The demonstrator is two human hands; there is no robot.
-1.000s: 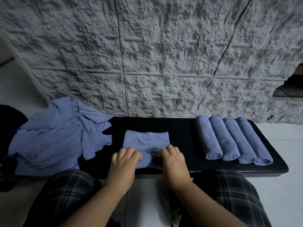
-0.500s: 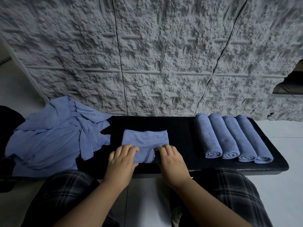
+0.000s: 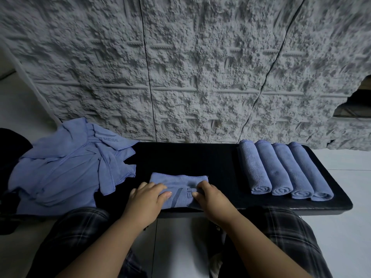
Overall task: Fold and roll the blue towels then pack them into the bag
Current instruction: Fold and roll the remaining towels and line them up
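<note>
A folded blue towel lies at the front middle of the black bench, partly rolled from its near end. My left hand grips the roll's left side with curled fingers. My right hand grips its right side the same way. Only a short flat strip of the towel shows beyond my fingers. Several rolled blue towels lie side by side on the bench's right end. A heap of loose blue towels covers the bench's left end.
A rough grey textured wall rises right behind the bench. A dark object sits at the far left, half under the heap. My knees in plaid trousers are under the bench's front edge. Pale floor surrounds the bench.
Both hands have rolled the towel further away from me. The flat part beyond my fingers has grown shorter and the roll thicker.
</note>
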